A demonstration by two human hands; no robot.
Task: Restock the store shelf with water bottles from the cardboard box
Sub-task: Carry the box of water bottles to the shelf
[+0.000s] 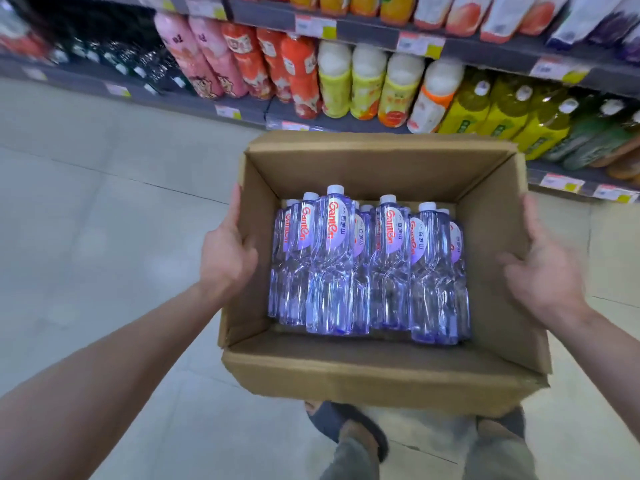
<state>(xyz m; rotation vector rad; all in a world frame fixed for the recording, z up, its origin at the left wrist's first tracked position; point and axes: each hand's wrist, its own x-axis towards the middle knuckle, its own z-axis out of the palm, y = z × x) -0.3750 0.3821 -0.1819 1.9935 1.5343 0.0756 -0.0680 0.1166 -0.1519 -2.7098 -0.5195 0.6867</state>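
Note:
An open cardboard box (pixel 381 372) is held up in front of me above the floor. Inside it lie several clear water bottles (pixel 332 258) with white caps and red-lettered labels, caps pointing toward the shelves. My left hand (pixel 225 258) grips the box's left wall, thumb inside and fingers outside. My right hand (pixel 543 271) grips the right wall the same way, its thumb over the flap. The store shelf (pixel 367 32) rises just beyond the box, with no water bottles visible on it.
The shelf rows carry pink, red, yellow-white and green drink bottles (pixel 367 81) with price tags along the edges. Pale tiled floor (pixel 86 220) spreads to the left. My sandalled feet (pixel 349 427) stand under the box.

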